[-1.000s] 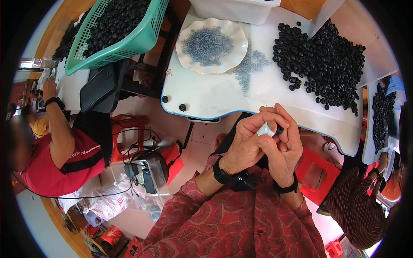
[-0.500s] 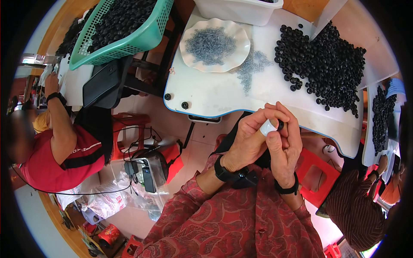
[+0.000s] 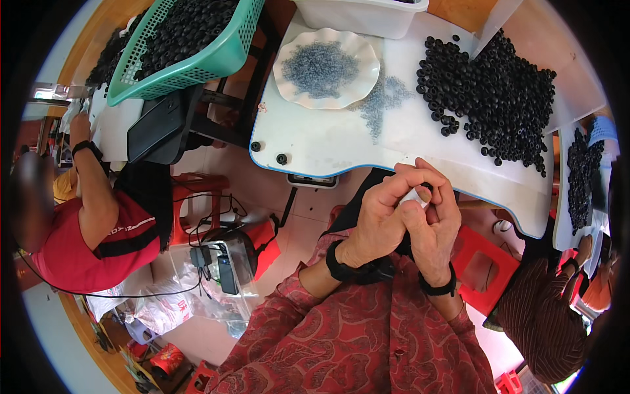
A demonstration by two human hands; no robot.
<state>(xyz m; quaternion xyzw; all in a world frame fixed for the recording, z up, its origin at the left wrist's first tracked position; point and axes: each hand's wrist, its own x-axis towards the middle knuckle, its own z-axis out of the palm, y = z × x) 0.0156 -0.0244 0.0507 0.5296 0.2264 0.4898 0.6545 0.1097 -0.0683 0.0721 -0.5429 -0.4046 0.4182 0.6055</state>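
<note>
My left hand (image 3: 384,213) and my right hand (image 3: 433,233) meet in front of my chest, just off the table's near edge. Their fingers are closed together round a small black round piece (image 3: 428,186), mostly hidden by fingertips. White tape (image 3: 413,197) wraps a digit of my left hand. Past the hands, a big heap of black round pieces with holes (image 3: 485,98) covers the right of the white table (image 3: 315,141). A scalloped white plate (image 3: 364,88) holds many tiny clear-grey rings (image 3: 318,69), and more rings (image 3: 377,108) lie spilled beside it.
Two black pieces, one at the table's left corner (image 3: 255,146) and one nearby (image 3: 281,159), sit close to the edge. A white bin (image 3: 367,18) stands behind the plate. Left are a green basket (image 3: 190,69) of black pieces and a person in red (image 3: 98,236); another person (image 3: 541,318) sits right.
My hands have drawn closer together, and the fingers have closed further over the black piece, which shows less now. The white tape has shifted slightly right and down.
</note>
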